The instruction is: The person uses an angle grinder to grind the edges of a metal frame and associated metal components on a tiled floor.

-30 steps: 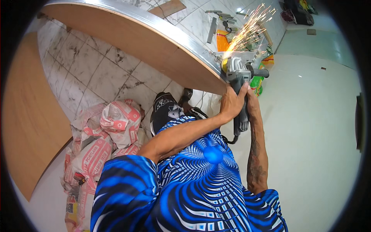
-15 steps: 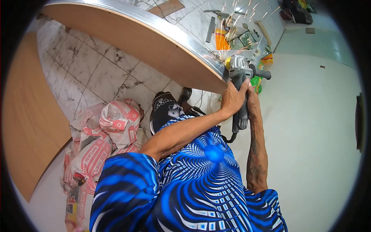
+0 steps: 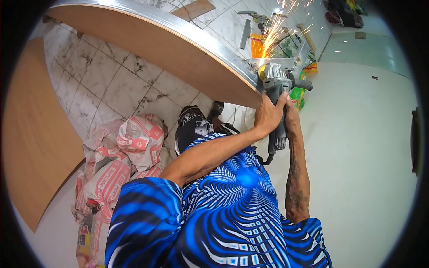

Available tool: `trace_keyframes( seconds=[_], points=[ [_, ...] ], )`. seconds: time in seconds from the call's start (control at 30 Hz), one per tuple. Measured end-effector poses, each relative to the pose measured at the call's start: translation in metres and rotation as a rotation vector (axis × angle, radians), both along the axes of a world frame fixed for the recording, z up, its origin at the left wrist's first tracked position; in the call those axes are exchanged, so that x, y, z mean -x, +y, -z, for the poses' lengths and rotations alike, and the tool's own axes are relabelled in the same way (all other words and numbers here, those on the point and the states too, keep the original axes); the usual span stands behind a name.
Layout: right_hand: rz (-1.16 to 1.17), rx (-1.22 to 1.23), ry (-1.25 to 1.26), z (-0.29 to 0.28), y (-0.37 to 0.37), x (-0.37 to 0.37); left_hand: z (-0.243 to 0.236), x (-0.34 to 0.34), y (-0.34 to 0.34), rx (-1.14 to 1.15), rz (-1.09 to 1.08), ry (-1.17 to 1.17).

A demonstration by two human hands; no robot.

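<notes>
Both my hands are closed round the body of a grey and black angle grinder (image 3: 278,85). My left hand (image 3: 269,114) wraps it from the left, just behind the gear head. On the other side my right hand (image 3: 292,117) grips it, its fingers partly hidden by the tool. The black side handle (image 3: 303,84) sticks out to the right, free of either hand. The grinder's yellowish disc (image 3: 262,72) is at the right end of a long metal-edged wooden panel (image 3: 178,51). Bright sparks (image 3: 273,38) fly up and away from there.
Sacks with red print (image 3: 114,174) lie at the left on the marble-patterned tiles (image 3: 127,89). A curved plywood sheet (image 3: 42,134) stands at far left. Beyond the grinder are loose tools and a wooden strip (image 3: 305,37). A pale wall (image 3: 357,156) runs along the right.
The spray of sparks has become denser and brighter, streaming upward from the disc. My hands and the grinder stay in nearly the same place.
</notes>
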State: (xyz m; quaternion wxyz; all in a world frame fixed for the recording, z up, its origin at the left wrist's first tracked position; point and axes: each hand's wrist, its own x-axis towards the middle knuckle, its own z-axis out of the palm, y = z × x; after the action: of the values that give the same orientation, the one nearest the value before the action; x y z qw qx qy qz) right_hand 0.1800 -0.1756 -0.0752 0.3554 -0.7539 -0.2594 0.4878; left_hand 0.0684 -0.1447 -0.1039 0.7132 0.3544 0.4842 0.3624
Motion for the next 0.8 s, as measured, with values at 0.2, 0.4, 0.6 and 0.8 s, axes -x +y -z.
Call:
trace_keyframes(
  seconds=[0.2,0.4,0.6,0.8],
  points=[
    [-0.006,-0.007,-0.057,0.000,-0.004,0.001,0.002,-0.001,-0.003,0.002,0.015,-0.011],
    [0.012,0.024,-0.060,-0.001,-0.003,0.002,0.002,0.002,0.000,0.017,0.030,-0.047],
    [0.073,0.033,0.000,-0.002,-0.006,0.003,-0.005,0.007,-0.004,-0.034,-0.011,0.008],
    [-0.058,-0.055,-0.030,0.003,-0.001,-0.002,0.005,-0.002,-0.005,-0.133,-0.113,0.013]
  ],
)
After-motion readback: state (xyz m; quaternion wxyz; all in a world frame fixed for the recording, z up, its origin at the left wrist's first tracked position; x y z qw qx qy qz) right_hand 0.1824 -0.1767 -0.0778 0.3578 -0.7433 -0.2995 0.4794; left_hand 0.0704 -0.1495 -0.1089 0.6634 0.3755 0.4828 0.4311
